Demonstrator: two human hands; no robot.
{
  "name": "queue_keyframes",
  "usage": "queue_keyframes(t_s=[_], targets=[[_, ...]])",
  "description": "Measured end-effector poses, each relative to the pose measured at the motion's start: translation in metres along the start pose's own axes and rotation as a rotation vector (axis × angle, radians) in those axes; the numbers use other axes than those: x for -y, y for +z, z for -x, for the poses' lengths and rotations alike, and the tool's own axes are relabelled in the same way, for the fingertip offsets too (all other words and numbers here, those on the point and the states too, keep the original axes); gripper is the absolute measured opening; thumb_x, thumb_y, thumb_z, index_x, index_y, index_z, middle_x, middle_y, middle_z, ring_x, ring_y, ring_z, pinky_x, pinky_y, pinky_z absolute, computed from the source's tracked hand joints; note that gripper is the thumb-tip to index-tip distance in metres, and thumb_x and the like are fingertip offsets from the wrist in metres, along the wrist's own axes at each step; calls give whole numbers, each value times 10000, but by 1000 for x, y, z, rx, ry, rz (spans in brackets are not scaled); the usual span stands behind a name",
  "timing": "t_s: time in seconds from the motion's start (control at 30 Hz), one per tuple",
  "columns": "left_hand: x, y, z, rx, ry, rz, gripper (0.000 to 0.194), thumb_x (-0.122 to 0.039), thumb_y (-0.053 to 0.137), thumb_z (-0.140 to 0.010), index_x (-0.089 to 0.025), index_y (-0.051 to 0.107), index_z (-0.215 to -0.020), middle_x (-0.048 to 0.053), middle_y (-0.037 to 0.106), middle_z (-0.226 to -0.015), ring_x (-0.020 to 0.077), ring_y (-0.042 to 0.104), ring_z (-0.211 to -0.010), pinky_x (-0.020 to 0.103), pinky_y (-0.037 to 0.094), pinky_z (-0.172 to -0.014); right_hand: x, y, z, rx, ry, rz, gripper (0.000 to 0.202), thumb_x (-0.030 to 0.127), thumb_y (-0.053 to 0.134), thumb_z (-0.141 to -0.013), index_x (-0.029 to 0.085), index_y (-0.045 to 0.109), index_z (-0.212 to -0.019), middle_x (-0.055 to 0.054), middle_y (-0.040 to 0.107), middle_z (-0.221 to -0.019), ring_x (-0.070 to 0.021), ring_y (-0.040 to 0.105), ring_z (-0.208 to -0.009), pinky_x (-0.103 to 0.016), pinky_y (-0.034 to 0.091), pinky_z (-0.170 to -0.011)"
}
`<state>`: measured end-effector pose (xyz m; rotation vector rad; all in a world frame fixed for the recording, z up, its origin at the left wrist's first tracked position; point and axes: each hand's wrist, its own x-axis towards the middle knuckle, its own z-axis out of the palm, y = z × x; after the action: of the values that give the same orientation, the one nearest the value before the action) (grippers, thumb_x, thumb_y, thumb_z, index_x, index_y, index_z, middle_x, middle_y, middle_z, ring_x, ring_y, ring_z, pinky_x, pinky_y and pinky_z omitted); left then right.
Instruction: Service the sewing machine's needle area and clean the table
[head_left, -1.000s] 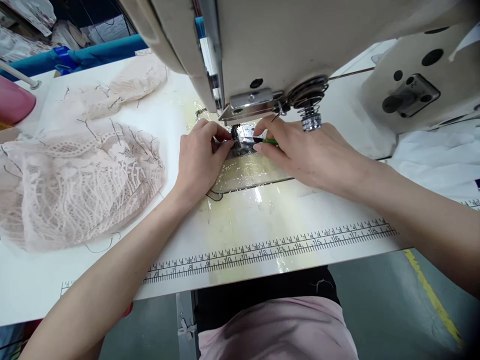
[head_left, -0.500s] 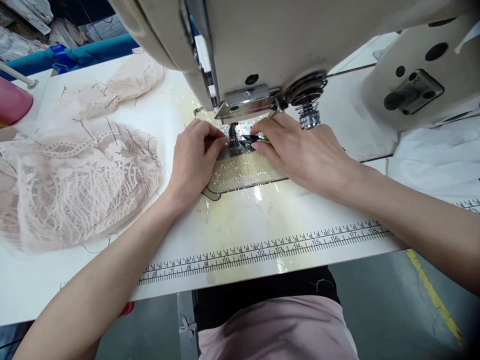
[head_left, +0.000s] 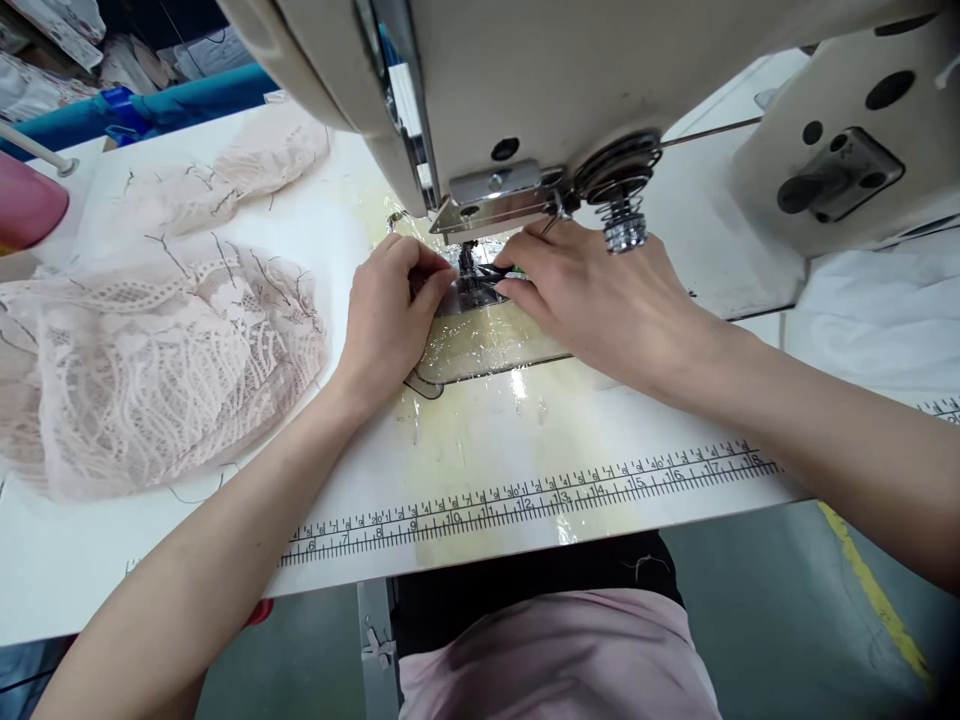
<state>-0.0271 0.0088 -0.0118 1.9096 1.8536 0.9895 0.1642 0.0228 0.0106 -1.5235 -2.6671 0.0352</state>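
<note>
Under the head of a sewing machine (head_left: 555,90), both hands are close to the presser foot (head_left: 469,268). My left hand (head_left: 394,310) is pinched just left of the foot; whatever lies between thumb and forefinger is too small to make out. On the right, my right hand (head_left: 592,295) holds small dark snips (head_left: 495,272) with a bit of green, their tips at the foot. The shiny plate (head_left: 487,335) below the foot looks wet or film-covered.
Pale lace fabric (head_left: 165,370) with loose dark threads lies at the left, a smaller lace piece (head_left: 262,155) behind it. White cloth (head_left: 885,320) is at the right. A pink cone (head_left: 30,200) stands far left. A printed ruler (head_left: 525,505) runs along the front edge.
My right hand has shifted slightly left, bringing the snips closer against the presser foot. My left hand has hardly moved.
</note>
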Motion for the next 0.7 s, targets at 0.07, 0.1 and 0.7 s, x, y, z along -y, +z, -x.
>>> queue_keyframes(t_s=[0.07, 0.1, 0.7], targets=[[1, 0, 0, 1, -2, -4, 121, -118, 646, -837, -205, 626, -755, 15, 656, -824, 151, 565, -723, 331, 458, -711, 1, -2, 0, 6, 8, -15, 372, 297, 348, -1021, 156, 610, -1244, -141, 672, -1073, -240, 633, -839, -317, 352, -657], [1, 0, 0, 2, -6, -6, 121, -121, 644, -840, -206, 624, -756, 14, 654, -823, 153, 567, -724, 334, 460, -714, 3, -3, 1, 4, 6, -21, 372, 289, 350, -1013, 154, 615, -1236, -147, 671, -1075, -249, 632, -857, -323, 359, -668], [0, -2, 2, 11, -8, -1, 147, -149, 643, -855, -244, 606, -749, 12, 664, -861, 172, 606, -807, 336, 493, -759, 15, 13, 13, -96, -24, -25, 404, 240, 261, -1031, 122, 579, -1251, -200, 598, -1274, -177, 584, -759, -291, 341, -572]])
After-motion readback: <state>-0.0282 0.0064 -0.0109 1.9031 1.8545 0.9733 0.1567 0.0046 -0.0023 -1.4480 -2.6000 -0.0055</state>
